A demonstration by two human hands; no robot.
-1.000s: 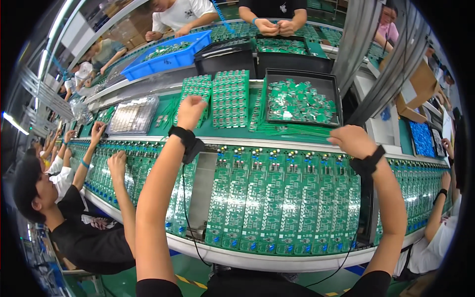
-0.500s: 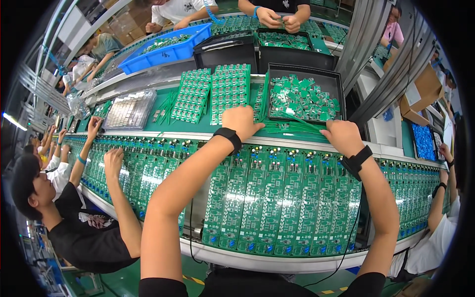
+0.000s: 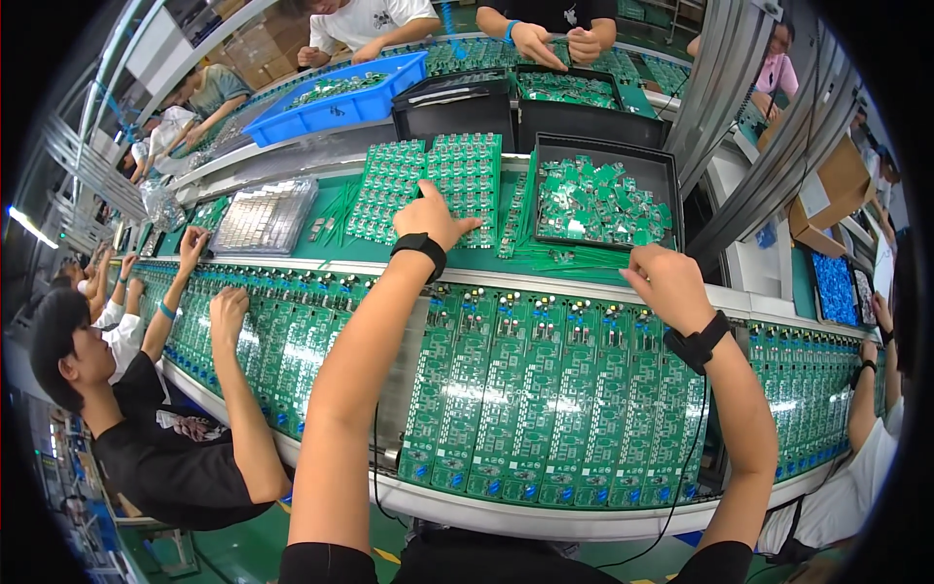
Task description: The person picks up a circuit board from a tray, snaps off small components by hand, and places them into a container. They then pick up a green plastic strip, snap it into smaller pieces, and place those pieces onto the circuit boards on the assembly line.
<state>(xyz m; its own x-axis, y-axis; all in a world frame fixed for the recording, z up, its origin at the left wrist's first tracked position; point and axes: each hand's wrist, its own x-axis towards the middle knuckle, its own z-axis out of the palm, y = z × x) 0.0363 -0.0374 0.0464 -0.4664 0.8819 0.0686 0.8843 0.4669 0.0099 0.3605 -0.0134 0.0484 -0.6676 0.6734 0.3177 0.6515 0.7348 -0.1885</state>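
Observation:
My left hand (image 3: 435, 216) reaches over two green panels of small circuit boards, the left panel (image 3: 385, 191) and the right panel (image 3: 470, 185). Its index finger and thumb are stretched apart; the fingertips are at the panels' surface, and the palm hides their lower part. By the lower right corner of a black tray (image 3: 678, 200), my right hand (image 3: 673, 287) hovers with loosely bent fingers, the thumb apart, and no object visible in it. Thin green strips (image 3: 569, 261) lie along the tray's near side, their right ends close to those fingers. Small loose boards (image 3: 603, 200) fill the tray.
Long circuit boards (image 3: 555, 389) stand in a row on the conveyor before me. A clear plastic tray (image 3: 263, 216) lies left of the panels. Behind are a blue bin (image 3: 336, 115) and black boxes (image 3: 452, 102). Metal posts (image 3: 725, 117) rise at right; co-workers sit around.
My left hand has moved left from the right panel's lower edge onto the panels, index finger now stretched. My right hand has drawn slightly back from the strips, which now lie lower.

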